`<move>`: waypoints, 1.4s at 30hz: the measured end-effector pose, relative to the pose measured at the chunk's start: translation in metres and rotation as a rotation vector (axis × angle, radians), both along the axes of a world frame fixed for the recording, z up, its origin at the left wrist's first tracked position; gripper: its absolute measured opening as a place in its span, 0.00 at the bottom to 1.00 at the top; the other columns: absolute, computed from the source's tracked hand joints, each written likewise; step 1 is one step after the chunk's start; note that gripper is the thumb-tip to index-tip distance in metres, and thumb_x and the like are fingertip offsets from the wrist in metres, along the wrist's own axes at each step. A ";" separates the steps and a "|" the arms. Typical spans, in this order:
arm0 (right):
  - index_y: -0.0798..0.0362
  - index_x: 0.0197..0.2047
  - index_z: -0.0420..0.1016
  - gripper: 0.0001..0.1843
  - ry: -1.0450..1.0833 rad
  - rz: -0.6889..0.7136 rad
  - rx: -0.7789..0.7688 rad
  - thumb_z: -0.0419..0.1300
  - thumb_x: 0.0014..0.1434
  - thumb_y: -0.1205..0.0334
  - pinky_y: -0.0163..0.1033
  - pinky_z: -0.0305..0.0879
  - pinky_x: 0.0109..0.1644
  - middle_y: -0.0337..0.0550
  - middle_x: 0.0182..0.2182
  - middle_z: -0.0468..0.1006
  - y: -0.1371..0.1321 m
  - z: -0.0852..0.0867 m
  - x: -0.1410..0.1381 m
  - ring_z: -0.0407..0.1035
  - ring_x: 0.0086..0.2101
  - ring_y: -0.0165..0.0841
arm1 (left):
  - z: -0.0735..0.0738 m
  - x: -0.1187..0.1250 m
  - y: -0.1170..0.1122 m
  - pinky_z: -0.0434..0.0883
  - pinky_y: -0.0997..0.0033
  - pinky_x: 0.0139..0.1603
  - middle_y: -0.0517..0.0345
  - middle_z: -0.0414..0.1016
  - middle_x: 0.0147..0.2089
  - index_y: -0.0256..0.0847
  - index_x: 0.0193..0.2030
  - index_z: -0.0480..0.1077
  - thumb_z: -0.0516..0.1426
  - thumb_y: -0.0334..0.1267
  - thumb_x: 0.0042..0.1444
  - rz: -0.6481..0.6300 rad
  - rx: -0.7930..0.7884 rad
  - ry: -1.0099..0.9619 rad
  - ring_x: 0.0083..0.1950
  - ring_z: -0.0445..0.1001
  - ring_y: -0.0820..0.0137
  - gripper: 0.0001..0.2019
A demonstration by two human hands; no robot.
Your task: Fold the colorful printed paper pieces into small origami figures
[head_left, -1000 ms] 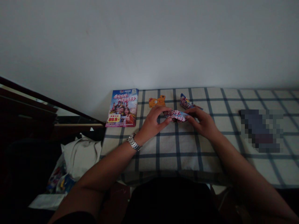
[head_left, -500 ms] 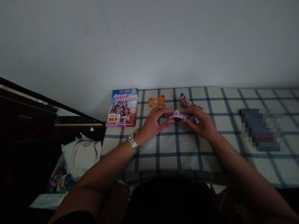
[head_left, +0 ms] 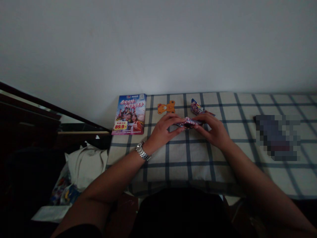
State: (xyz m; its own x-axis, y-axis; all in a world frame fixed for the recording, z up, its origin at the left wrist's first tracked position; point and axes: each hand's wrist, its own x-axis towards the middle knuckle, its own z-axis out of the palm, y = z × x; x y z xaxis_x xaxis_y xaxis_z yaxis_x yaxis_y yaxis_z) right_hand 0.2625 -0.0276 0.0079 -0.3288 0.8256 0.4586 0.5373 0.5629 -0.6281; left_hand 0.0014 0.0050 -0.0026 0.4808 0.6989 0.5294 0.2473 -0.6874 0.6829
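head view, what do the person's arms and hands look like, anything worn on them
Both hands are bare, with no gloves: the left hand and the right hand. The left wrist wears a silver metal link-bracelet watch. Nothing shows on the right wrist. The forearms are bare, and a dark short sleeve shows at the bottom edge of the view.

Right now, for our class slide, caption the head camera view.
Left hand and right hand pinch a folded red-and-blue glossy paper strip on a white blue-checked cloth.
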 end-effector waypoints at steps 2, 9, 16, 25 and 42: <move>0.45 0.57 0.77 0.18 0.004 0.018 0.029 0.68 0.67 0.52 0.56 0.75 0.56 0.50 0.50 0.82 0.000 0.001 -0.001 0.77 0.50 0.47 | -0.001 0.000 0.000 0.76 0.56 0.62 0.54 0.76 0.54 0.48 0.58 0.77 0.64 0.40 0.67 0.002 -0.002 -0.005 0.57 0.77 0.65 0.13; 0.44 0.58 0.77 0.19 -0.037 0.037 0.114 0.69 0.66 0.56 0.57 0.73 0.62 0.50 0.54 0.80 0.001 -0.005 -0.003 0.76 0.55 0.46 | -0.003 0.001 0.001 0.77 0.56 0.61 0.54 0.76 0.54 0.48 0.56 0.77 0.64 0.40 0.68 -0.033 -0.005 0.002 0.56 0.77 0.66 0.12; 0.43 0.57 0.79 0.17 -0.048 0.025 0.117 0.69 0.66 0.56 0.58 0.75 0.60 0.50 0.53 0.80 0.000 -0.004 -0.002 0.77 0.53 0.46 | -0.002 0.001 0.000 0.77 0.57 0.60 0.55 0.77 0.52 0.48 0.54 0.78 0.65 0.40 0.67 -0.023 0.000 -0.006 0.55 0.78 0.66 0.11; 0.41 0.55 0.81 0.15 -0.034 0.016 0.093 0.69 0.66 0.56 0.59 0.75 0.62 0.48 0.52 0.81 0.000 -0.004 -0.002 0.77 0.54 0.47 | -0.001 0.000 0.001 0.78 0.56 0.58 0.54 0.77 0.52 0.50 0.54 0.79 0.64 0.41 0.67 -0.035 0.009 -0.011 0.54 0.78 0.65 0.10; 0.41 0.53 0.81 0.12 -0.022 0.020 0.111 0.69 0.66 0.57 0.59 0.76 0.61 0.47 0.50 0.81 0.000 -0.004 -0.003 0.78 0.51 0.46 | 0.000 0.001 0.000 0.77 0.56 0.58 0.54 0.77 0.51 0.49 0.53 0.80 0.64 0.41 0.67 -0.023 0.012 0.002 0.54 0.78 0.64 0.09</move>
State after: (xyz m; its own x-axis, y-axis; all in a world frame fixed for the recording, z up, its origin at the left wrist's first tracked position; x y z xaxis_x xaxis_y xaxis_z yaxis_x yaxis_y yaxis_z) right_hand 0.2597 -0.0279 0.0040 -0.3558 0.7635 0.5390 0.5381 0.6389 -0.5498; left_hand 0.0021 0.0049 -0.0025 0.4977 0.6817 0.5363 0.2332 -0.7007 0.6742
